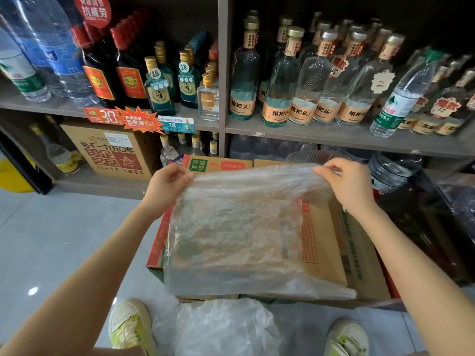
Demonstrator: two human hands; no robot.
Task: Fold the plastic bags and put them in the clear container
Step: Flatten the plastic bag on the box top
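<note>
Shop shelving crowded with bottles fills the upper part of the frame, above a pale tiled floor.

Left of centre, the left hand pinches the upper left corner of a thin translucent plastic bag between thumb and curled fingers. The bag is stretched as a flat sheet. Its held edge runs left to right across the middle of the frame. From there it slopes down toward the camera, and its near edge trails over the front of the cardboard box beneath it. Pulling the two corners apart probably keeps the film taut and smooth, ready for a clean first fold. The long axis seems to run left to right, though the wide lens makes this uncertain. Which end is the mouth cannot be told.

At bottom centre, a loose heap of bags lies on the floor, likely waiting their turn.

Just behind the held edge, a clear ribbed shape may be the container, but it is mostly hidden.

Right of centre, the right hand pinches the opposite corner, fingers bent over the film. The closed box appears to serve as a work surface.
</note>
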